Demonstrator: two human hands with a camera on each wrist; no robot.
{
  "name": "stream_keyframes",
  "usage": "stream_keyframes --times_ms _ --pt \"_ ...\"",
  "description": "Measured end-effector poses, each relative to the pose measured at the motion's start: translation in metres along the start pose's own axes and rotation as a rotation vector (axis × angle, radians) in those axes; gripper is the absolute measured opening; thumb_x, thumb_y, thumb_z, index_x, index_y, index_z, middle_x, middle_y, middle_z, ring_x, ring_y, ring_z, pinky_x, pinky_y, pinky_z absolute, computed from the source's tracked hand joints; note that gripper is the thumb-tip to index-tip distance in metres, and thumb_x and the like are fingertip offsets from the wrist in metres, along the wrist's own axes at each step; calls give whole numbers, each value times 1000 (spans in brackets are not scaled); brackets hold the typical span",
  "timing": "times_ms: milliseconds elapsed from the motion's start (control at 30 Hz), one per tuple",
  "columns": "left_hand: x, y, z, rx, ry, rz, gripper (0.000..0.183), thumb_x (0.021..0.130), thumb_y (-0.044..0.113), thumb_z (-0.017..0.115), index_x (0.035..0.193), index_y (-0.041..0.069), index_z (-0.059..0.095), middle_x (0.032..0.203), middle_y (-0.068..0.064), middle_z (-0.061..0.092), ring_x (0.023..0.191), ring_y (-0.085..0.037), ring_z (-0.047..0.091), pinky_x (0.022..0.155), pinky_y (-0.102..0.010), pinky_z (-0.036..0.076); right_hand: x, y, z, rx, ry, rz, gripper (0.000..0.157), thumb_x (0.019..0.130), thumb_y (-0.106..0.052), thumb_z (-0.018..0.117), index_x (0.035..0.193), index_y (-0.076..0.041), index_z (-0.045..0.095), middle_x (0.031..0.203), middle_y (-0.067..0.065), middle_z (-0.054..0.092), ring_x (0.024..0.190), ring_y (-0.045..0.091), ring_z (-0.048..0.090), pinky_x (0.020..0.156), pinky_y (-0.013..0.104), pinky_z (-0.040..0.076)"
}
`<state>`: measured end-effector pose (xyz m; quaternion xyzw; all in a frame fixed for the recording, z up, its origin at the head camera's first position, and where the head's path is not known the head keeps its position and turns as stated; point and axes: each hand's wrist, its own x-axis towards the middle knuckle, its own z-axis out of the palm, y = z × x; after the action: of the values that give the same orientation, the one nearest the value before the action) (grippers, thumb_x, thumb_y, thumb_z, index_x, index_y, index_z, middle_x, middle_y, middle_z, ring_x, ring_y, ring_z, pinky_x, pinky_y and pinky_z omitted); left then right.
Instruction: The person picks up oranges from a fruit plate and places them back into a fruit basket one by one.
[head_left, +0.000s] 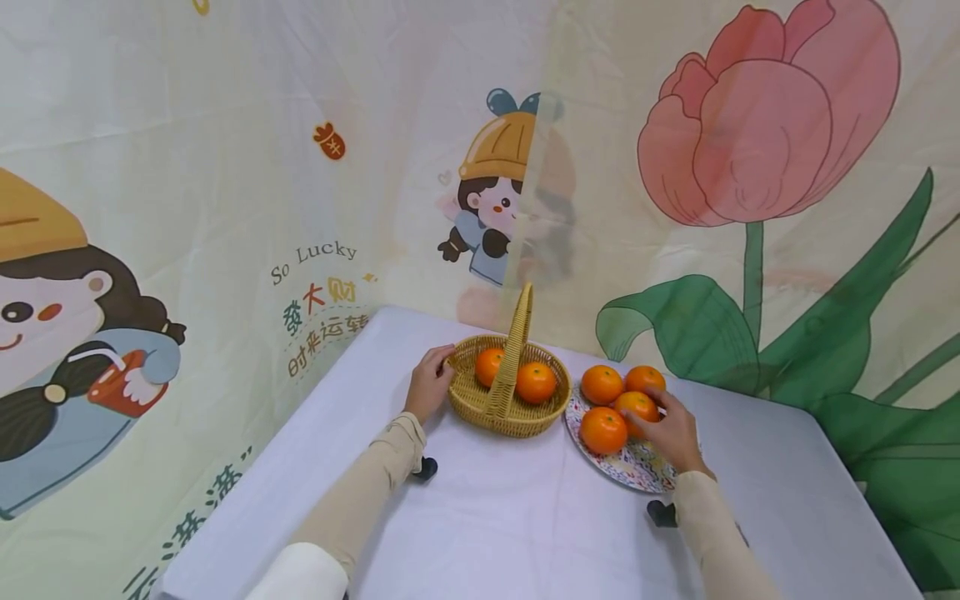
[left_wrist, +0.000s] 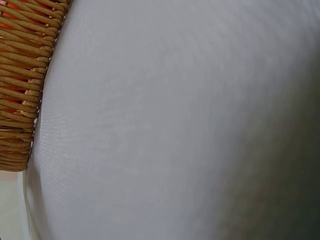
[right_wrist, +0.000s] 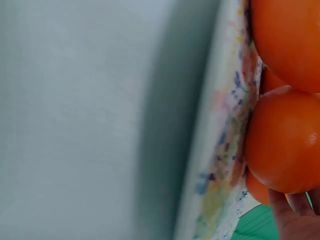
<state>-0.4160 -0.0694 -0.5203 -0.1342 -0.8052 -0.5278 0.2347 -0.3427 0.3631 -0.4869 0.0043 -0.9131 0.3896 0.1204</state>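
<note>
A woven wicker basket (head_left: 506, 423) with an upright arched handle (head_left: 512, 354) stands on the table, holding two oranges (head_left: 536, 382). My left hand (head_left: 430, 385) grips its left rim; the left wrist view shows only the basket's woven side (left_wrist: 22, 75) and the cloth. To the right, a round plate with a colourful pattern (head_left: 637, 471) carries several oranges (head_left: 602, 385). My right hand (head_left: 675, 429) holds one orange (head_left: 636, 408) on this plate, thumb on the near side and fingers over the far side. In the right wrist view, fingertips (right_wrist: 280, 205) lie against an orange (right_wrist: 282, 142).
A white cloth (head_left: 487, 517) covers the table. Printed curtains with a large tulip (head_left: 765, 125) and cartoon figures hang close behind and to the left. The plate's left edge sits right beside the basket.
</note>
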Motion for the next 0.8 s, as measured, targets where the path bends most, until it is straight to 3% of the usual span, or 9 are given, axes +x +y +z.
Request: stream_keyframes --times_ms 400,800 --pt "1 -2 -1 -4 -17 -22 36 94 -2 52 128 -3 60 134 -9 57 127 -23 50 106 -38 42 -5 14 7 11 -16 145 100 78 -61 71 150 -4 32 147 25 39 130 41 39 108 58 34" --pt "1 2 -2 -7 -23 -52 36 94 -3 53 129 -1 60 134 -6 56 128 -21 49 107 -36 40 -5 8 3 42 -13 132 102 77 -63 70 150 -4 33 145 24 41 127 41 42 105 58 37"
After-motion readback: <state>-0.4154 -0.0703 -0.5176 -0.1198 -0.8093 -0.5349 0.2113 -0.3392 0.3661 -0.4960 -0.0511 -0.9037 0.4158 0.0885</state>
